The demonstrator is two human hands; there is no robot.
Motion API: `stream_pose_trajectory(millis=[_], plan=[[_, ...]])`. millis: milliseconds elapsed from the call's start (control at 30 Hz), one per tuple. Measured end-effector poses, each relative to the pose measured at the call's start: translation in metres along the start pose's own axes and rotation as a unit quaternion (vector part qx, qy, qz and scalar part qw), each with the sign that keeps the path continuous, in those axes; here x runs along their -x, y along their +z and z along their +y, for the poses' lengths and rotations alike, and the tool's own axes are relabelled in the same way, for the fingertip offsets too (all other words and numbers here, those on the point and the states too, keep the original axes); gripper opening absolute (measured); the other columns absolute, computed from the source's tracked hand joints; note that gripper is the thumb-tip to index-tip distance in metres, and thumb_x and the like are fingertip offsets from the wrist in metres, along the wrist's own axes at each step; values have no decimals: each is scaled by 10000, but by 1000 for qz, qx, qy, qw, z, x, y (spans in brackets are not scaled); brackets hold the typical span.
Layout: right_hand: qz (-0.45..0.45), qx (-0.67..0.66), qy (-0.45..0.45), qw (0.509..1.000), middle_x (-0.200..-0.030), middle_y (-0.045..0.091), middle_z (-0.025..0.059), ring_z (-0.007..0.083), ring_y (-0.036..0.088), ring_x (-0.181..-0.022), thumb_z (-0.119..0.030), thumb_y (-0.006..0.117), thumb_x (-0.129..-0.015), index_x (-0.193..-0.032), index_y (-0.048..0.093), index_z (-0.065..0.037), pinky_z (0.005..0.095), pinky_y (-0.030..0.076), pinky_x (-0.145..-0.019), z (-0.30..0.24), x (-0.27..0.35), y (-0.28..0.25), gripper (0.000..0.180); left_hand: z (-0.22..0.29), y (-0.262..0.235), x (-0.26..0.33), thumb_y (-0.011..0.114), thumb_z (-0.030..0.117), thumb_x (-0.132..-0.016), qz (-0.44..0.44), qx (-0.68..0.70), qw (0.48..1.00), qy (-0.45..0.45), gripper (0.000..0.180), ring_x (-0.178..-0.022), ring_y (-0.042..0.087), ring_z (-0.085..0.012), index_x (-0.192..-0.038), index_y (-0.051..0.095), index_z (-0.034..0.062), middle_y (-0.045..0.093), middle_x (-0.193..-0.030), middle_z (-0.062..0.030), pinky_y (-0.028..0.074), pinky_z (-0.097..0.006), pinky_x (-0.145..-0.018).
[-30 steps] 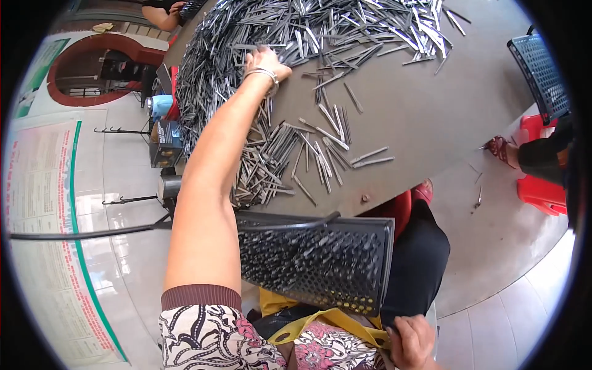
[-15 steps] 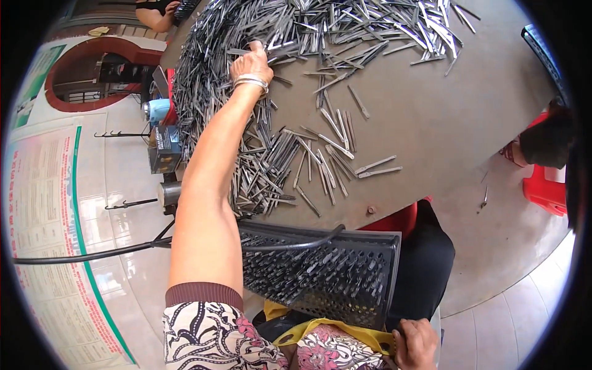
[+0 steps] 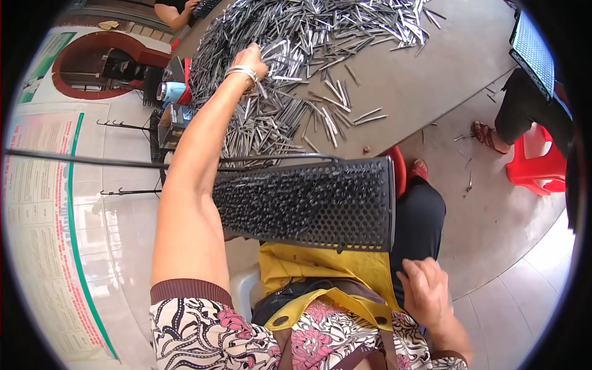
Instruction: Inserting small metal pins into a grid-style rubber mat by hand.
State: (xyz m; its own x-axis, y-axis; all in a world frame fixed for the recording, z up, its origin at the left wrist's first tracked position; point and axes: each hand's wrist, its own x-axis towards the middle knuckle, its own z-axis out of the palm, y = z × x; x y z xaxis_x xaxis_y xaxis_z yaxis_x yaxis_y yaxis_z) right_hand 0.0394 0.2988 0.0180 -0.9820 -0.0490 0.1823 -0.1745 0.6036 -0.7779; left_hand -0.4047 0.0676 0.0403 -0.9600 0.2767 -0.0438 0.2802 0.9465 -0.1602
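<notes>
At the upper left my left hand (image 3: 250, 63), with a bangle at its wrist, is closed among a big heap of slender metal strips (image 3: 290, 31). Strips stick out beside and below its fingers; its grip is partly hidden. My right hand (image 3: 425, 287) is raised in front of my right thigh, fingers curled in, no strip showing in it. Between my arms, over my lap, sits a black perforated rack (image 3: 351, 213). Many dark pieces stand in its holes, while holes toward its lower right show bare. A few loose strips (image 3: 333, 117) lie nearer to me on the grey table.
A black rod (image 3: 92, 160) runs along the rack's far edge. Boxes and a light-blue cup (image 3: 169, 92) stand left of the heap. At the right, a person in dark trousers sits by a red stool (image 3: 536, 160) with another perforated rack (image 3: 533, 52). Another person's arm (image 3: 179, 15) shows at top left.
My right hand has risen from the yellow apron's edge. The rack now appears higher and more level in view. My left hand stays at the heap, a little lower against it.
</notes>
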Motion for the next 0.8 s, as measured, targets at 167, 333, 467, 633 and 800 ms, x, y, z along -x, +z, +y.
stream_pose_trajectory(millis=[167,333,467,633,800], plan=[[7,31,-43,999,-717,533,124,304,511,-610,40,643,-644,-883,525,6,384,418,-514,-1,0,8,269,10,-8,22,706,133,-570,103,339,907,-227,325,-794,627,-312,-797,616,-83,626,-848,-230,475,-342,-722],[44,55,-31,997,-700,561,150,325,546,-622,16,652,-660,-823,552,9,382,437,-536,8,0,14,191,36,-20,43,610,-29,-730,125,703,640,-285,81,-428,516,-199,-688,543,-46,556,-627,-129,398,-299,-343],[127,-39,6,991,-662,583,120,186,559,-532,26,609,-733,-880,576,31,257,425,-492,11,-2,22,151,50,-44,75,552,24,-795,73,779,576,-236,99,-442,505,-205,-723,499,-20,529,-614,-111,419,-320,-397],[159,-106,30,981,-661,581,40,71,520,-543,21,592,-772,-926,578,30,191,405,-492,-11,-5,29,155,64,-63,134,527,80,-830,-142,883,431,-122,154,-425,465,-193,-714,476,-8,494,-589,-105,415,-323,-410],[211,-168,-11,963,-737,588,43,73,527,-597,-15,568,-821,-1008,573,8,164,408,-537,-40,-7,38,188,84,-70,231,475,150,-868,-191,855,473,-92,146,-559,447,-170,-847,503,8,490,-716,-94,397,-310,-478]])
